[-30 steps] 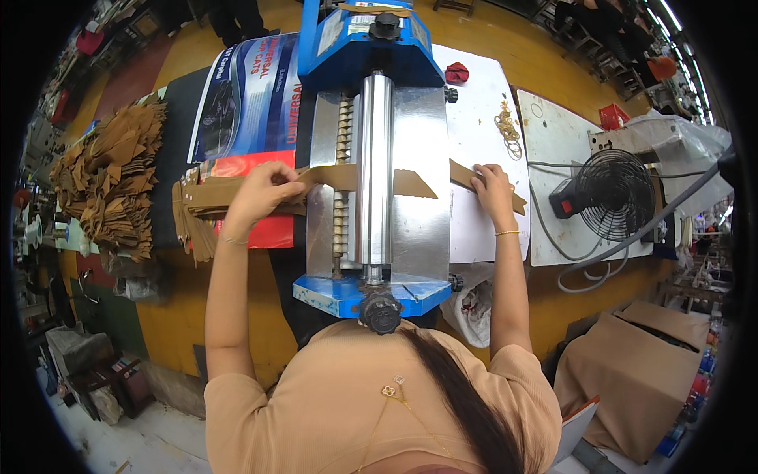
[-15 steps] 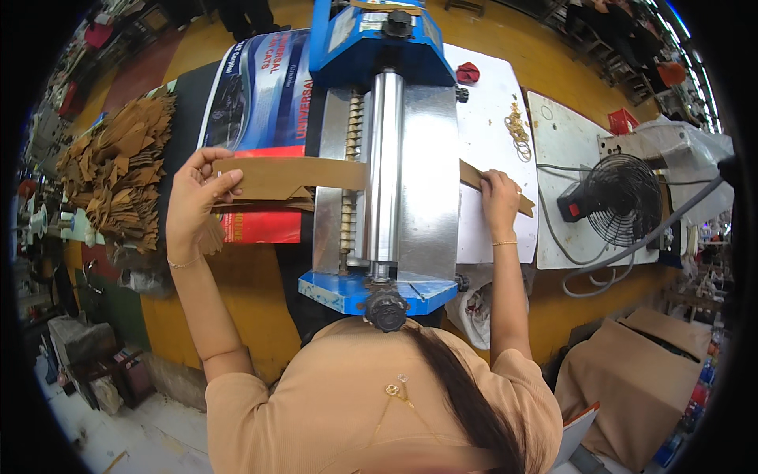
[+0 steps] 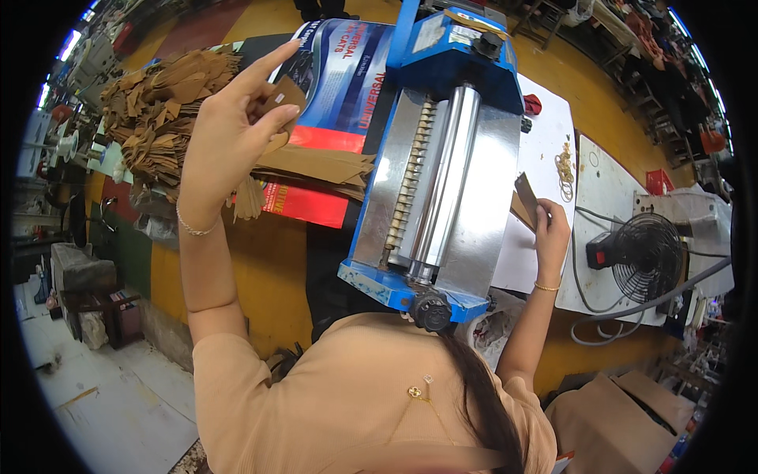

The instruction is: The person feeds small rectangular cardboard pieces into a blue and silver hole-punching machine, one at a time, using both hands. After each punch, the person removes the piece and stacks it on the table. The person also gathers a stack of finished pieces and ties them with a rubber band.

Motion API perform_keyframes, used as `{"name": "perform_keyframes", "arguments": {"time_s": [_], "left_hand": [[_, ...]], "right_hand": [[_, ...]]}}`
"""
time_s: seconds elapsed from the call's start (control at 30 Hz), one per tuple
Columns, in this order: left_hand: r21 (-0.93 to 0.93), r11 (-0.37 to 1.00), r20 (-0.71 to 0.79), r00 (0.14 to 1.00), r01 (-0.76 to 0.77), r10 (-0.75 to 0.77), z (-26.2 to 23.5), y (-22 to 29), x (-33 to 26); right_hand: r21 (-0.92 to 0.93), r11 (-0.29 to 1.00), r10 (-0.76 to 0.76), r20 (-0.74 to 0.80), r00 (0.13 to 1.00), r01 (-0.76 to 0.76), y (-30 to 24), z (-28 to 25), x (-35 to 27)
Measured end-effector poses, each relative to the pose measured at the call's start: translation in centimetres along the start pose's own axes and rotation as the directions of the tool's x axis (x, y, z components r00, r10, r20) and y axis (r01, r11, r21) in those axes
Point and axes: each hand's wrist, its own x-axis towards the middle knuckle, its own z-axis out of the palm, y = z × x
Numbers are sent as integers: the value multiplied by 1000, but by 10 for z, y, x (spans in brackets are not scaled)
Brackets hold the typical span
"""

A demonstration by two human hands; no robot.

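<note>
My left hand (image 3: 225,134) is raised over the left side of the table, index finger stretched out. Between its thumb and other fingers is the end of a brown leather-like strip (image 3: 280,96) with a small white mark. Just beyond lies a stack of similar strips (image 3: 316,167), its ends toward the machine. A blue roller machine (image 3: 379,284) with a shiny steel roller (image 3: 450,178) stands between my hands; no strip crosses its plate. On its right, my right hand (image 3: 554,225) pinches another brown strip (image 3: 525,197), tilted up above the white surface.
A big heap of brown cut pieces (image 3: 162,110) sits at the far left. The stack rests on a printed blue and red sheet (image 3: 347,79). Rubber bands (image 3: 564,170) lie on the right, near a black fan (image 3: 647,257) with a loose grey cable (image 3: 580,261).
The strip that ran across the machine is off its plate. My left hand has risen with a strip end; my right hand holds a strip tilted up. The view has shifted.
</note>
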Motion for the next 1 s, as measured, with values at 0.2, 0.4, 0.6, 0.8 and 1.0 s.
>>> {"name": "perform_keyframes", "arguments": {"time_s": [0.2,0.4,0.6,0.8,1.0], "left_hand": [[-212,975,-115,993,-63,39,-13,-16,-5],[-435,892,-186,956,125,-225,-15,-125,-22],[0,857,-207,839,515,-503,13,-238,-33],[494,789,-431,891,366,-143,19,-227,-31],[-134,965,-174,953,226,-248,77,-169,-29]], "right_hand": [[-14,1000,11,-19,1000,-11,-19,-17,3],[173,980,103,6,995,-103,-32,-38,5],[560,801,2,350,937,-211,-50,-67,13],[330,890,71,580,811,-314,-61,-29,36],[199,978,-65,571,819,-61,-86,-9,53]]}}
